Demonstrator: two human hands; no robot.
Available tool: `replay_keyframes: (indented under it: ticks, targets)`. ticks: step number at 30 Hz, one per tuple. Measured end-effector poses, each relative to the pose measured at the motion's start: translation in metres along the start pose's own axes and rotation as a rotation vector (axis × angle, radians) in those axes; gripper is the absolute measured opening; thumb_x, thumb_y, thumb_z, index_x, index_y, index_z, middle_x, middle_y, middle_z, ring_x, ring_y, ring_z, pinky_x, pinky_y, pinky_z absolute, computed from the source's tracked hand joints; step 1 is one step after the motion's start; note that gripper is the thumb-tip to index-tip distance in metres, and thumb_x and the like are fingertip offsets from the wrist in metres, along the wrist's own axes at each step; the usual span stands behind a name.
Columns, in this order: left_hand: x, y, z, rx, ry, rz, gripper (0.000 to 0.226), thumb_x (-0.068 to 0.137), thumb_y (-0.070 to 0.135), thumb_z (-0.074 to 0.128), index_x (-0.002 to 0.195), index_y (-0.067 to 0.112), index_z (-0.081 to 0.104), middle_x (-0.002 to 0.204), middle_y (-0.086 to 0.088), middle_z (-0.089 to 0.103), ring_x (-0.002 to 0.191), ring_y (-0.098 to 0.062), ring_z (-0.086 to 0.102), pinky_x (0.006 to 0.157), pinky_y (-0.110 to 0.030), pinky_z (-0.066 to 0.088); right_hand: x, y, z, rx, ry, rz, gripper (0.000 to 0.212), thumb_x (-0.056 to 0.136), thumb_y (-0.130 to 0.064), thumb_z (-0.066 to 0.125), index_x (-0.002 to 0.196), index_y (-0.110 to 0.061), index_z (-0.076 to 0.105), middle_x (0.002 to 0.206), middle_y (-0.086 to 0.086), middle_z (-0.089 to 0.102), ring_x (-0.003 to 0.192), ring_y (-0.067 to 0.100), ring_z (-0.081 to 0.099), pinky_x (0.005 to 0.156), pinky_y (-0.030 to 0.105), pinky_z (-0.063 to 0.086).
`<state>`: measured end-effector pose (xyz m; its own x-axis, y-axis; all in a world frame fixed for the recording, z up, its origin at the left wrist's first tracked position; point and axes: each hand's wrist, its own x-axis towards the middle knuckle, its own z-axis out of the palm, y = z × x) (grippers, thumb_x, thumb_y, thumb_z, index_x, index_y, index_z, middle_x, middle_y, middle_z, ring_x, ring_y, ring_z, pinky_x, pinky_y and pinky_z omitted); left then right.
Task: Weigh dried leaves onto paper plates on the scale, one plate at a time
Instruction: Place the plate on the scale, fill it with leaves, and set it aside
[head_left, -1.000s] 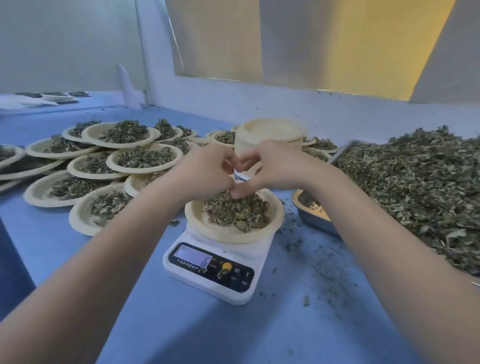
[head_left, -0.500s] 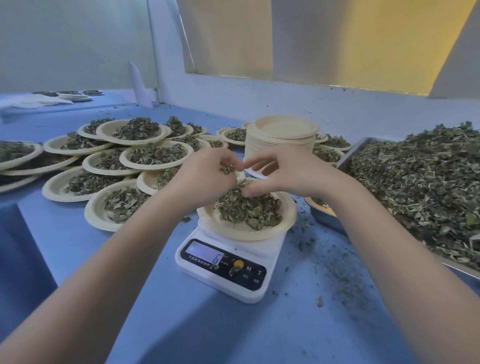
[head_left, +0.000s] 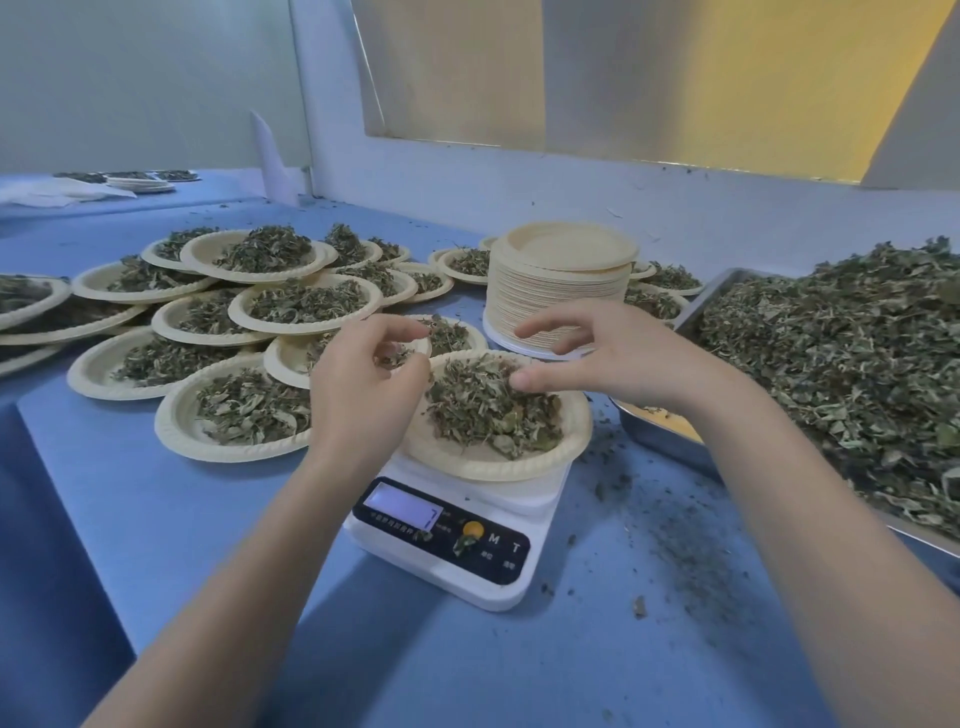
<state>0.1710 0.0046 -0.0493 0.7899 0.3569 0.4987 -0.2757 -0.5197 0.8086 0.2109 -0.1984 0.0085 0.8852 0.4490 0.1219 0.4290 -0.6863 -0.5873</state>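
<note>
Heaped on a pale paper plate atop the white scale: crumpled grey-green dried leaves. Left hand grip curled, pinching leaf bits; right hand grip spread, thumb touching the heap.

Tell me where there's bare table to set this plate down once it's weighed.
Bare blue tabletop lies near you, left of the white digital scale and in front of the filled cream paper plates. Further left and back is crowded with those plates. Right is blocked by the metal tray of dried leaves.
</note>
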Motion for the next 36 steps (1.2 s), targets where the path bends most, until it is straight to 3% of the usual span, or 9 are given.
replay_keyframes:
  ticks: [4, 6, 9, 15, 20, 24, 28, 32, 36]
  targets:
    - [-0.01, -0.018, 0.001, -0.005, -0.011, -0.108, 0.02, 0.086, 0.024, 0.06, 0.105, 0.028, 0.066, 0.092, 0.017, 0.063, 0.079, 0.005, 0.056, 0.067, -0.014, 0.04, -0.007, 0.004, -0.006, -0.217, -0.291, 0.068, 0.116, 0.045, -0.065, 0.077, 0.146, -0.042, 0.024, 0.151, -0.019, 0.025, 0.135, 0.003, 0.027, 0.1, 0.021, 0.025]
    - [-0.009, -0.022, 0.001, 0.009, -0.041, -0.174, 0.023, 0.089, 0.029, 0.057, 0.11, 0.027, 0.065, 0.092, 0.021, 0.062, 0.08, 0.01, 0.054, 0.067, -0.011, 0.037, -0.007, 0.006, -0.003, -0.265, -0.394, 0.089, 0.124, 0.049, -0.059, 0.082, 0.149, -0.039, 0.012, 0.154, -0.02, 0.017, 0.139, 0.003, 0.02, 0.103, 0.021, 0.02]
    - [-0.006, -0.023, 0.003, 0.027, -0.066, -0.199, 0.026, 0.093, 0.028, 0.051, 0.116, 0.026, 0.062, 0.096, 0.021, 0.06, 0.084, 0.014, 0.049, 0.067, -0.008, 0.034, -0.004, 0.009, 0.003, -0.272, -0.419, 0.095, 0.125, 0.054, -0.054, 0.084, 0.15, -0.038, 0.004, 0.156, -0.02, 0.011, 0.141, 0.005, 0.016, 0.103, 0.023, 0.02]
    - [-0.008, -0.023, 0.002, 0.002, -0.043, -0.176, 0.035, 0.092, 0.007, 0.043, 0.115, 0.026, 0.061, 0.1, 0.021, 0.061, 0.073, 0.019, 0.051, 0.063, -0.002, 0.04, -0.005, 0.011, 0.002, -0.155, -0.315, 0.044, 0.133, 0.041, -0.055, 0.087, 0.149, -0.043, 0.009, 0.15, -0.02, 0.024, 0.13, -0.003, 0.027, 0.106, 0.021, 0.025]
    - [0.006, -0.01, -0.02, -0.077, -0.006, -0.134, 0.029, 0.095, 0.011, 0.045, 0.113, 0.027, 0.061, 0.1, 0.022, 0.061, 0.089, 0.003, 0.059, 0.079, -0.026, 0.05, -0.001, -0.001, -0.003, 0.018, -0.219, 0.03, 0.139, 0.031, -0.056, 0.087, 0.149, -0.042, 0.013, 0.146, -0.017, 0.032, 0.133, 0.004, 0.035, 0.113, 0.031, 0.028]
    - [0.03, -0.007, -0.053, -0.039, 0.072, -0.106, 0.026, 0.094, 0.013, 0.046, 0.11, 0.028, 0.061, 0.099, 0.023, 0.061, 0.081, 0.018, 0.054, 0.069, -0.007, 0.041, 0.023, -0.029, -0.002, 0.099, -0.208, -0.013, 0.134, 0.036, -0.046, 0.089, 0.149, -0.038, 0.017, 0.144, -0.012, 0.036, 0.125, 0.0, 0.038, 0.099, 0.015, 0.031]
    - [0.054, -0.015, -0.096, 0.02, 0.153, -0.125, 0.029, 0.093, 0.012, 0.046, 0.112, 0.027, 0.062, 0.104, 0.015, 0.063, 0.092, 0.001, 0.056, 0.079, -0.018, 0.042, 0.062, -0.069, 0.011, 0.165, -0.197, -0.097, 0.13, 0.036, -0.037, 0.089, 0.148, -0.031, 0.024, 0.116, -0.03, 0.045, 0.113, -0.003, 0.047, 0.077, -0.004, 0.038]
    - [0.08, -0.036, -0.145, 0.079, 0.253, -0.157, 0.027, 0.092, 0.013, 0.047, 0.11, 0.026, 0.063, 0.096, 0.018, 0.061, 0.083, 0.006, 0.053, 0.069, -0.012, 0.037, 0.103, -0.111, 0.039, 0.196, -0.164, -0.138, 0.128, 0.035, -0.042, 0.089, 0.147, -0.029, 0.029, 0.142, -0.001, 0.046, 0.116, 0.006, 0.052, 0.096, 0.019, 0.044]
    - [0.107, -0.065, -0.194, 0.101, 0.36, -0.193, 0.02, 0.094, 0.016, 0.049, 0.107, 0.024, 0.062, 0.097, 0.01, 0.061, 0.078, 0.003, 0.056, 0.063, -0.01, 0.044, 0.15, -0.156, 0.077, 0.211, -0.126, -0.199, 0.108, 0.051, -0.034, 0.091, 0.144, -0.029, 0.036, 0.135, -0.001, 0.054, 0.098, 0.004, 0.06, 0.089, 0.023, 0.047]
